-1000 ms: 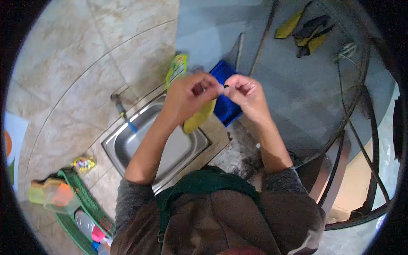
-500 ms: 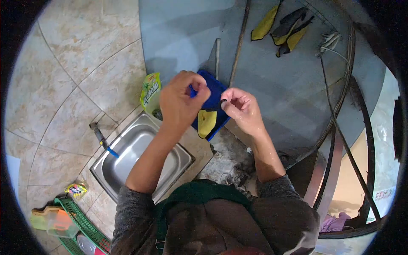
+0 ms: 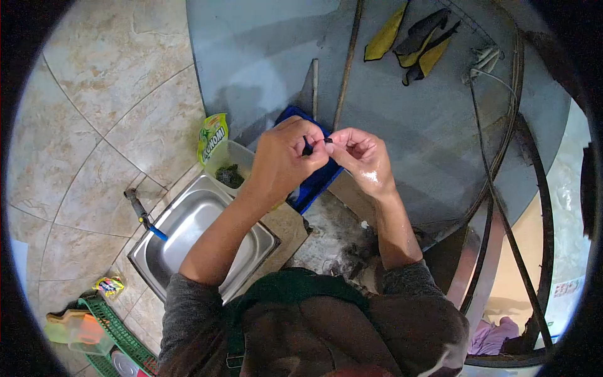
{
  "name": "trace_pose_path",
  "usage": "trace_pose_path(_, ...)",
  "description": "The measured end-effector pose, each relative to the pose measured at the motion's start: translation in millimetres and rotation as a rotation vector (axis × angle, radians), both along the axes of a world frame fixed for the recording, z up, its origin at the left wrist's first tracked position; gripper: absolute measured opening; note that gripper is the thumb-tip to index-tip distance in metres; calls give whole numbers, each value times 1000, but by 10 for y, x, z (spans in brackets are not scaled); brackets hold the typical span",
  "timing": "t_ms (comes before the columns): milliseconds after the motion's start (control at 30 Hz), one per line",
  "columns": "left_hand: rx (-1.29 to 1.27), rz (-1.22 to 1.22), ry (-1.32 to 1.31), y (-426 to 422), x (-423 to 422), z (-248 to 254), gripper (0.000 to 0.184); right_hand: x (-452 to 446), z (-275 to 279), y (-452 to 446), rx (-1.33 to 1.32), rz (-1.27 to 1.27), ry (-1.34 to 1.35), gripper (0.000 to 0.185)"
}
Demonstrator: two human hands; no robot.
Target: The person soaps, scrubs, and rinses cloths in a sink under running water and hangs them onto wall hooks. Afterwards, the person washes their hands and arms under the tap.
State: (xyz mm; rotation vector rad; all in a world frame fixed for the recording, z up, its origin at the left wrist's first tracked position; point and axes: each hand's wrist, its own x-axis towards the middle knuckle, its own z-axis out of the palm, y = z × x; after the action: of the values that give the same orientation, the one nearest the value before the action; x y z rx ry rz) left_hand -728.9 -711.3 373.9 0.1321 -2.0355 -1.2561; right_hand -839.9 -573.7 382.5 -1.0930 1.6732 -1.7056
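Observation:
My left hand (image 3: 282, 154) and my right hand (image 3: 363, 157) meet in front of me, fingertips nearly touching. Both are closed in a pinch on a small dark piece (image 3: 308, 146) that looks like the black edge of a cloth. A bit of it shows beside the left thumb and another at the right fingertips. My right hand glistens with water. Most of the held cloth is hidden behind the left hand and wrist. Behind the hands lies a blue tray-like container (image 3: 317, 188), partly covered by them.
At left is a steel sink (image 3: 182, 248) with a blue-tipped faucet (image 3: 147, 217). Beside it stand a clear tub (image 3: 233, 157) with a green scrubber and a green-yellow pouch (image 3: 212, 135). Yellow-and-dark cloths (image 3: 384, 34) hang at upper right. A green basket (image 3: 119, 323) sits lower left.
My hands have come together; the right has drawn up to the left's fingertips. The yellow cloth that hung below them is now almost hidden. The view has shifted slightly.

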Motion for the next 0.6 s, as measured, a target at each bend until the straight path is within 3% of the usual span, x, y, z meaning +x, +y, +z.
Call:
trace_pose_path(67,-83,-7,82,19,-82,-47,4,-43,-87,9,-41,25,-20,7)
trace_pose_path(167,474,-325,-8,57,-189,-54,6,-148,-179,-20,-172,43,-88,7)
trace_pose_path(200,537,-344,-93,55,-201,36,9,-155,-179,-64,-222,38,-145,8)
trace_pose_path(267,528,-323,7,46,-360,27,11,-327,-187,-125,-295,17,-196,10)
trace_pose_path(333,439,-293,88,-132,-513,-34,11,-687,25,-120,-236,-298,82,11)
trace_pose_path(367,359,-193,87,-273,-511,61,10,-935,147,-117,-203,-451,213,13)
trace_pose_path(433,72,92,164,-765,-555,92,10,-1800,427,-15,-272,-497,534,16)
trace_pose_path(467,-230,316,185,-1078,-535,188,11,-2111,661,53,-294,-568,605,18)
trace_pose_path(500,-342,478,312,-1411,-548,260,9,-2575,845,101,-350,-621,528,18)
trace_pose_path(567,-684,818,261,-2069,-423,491,19,-4201,1169,450,-320,-888,1027,19)
trace_pose_path(600,-860,1134,124,-2234,-405,596,23,-4463,1413,536,-210,-1085,1166,20)
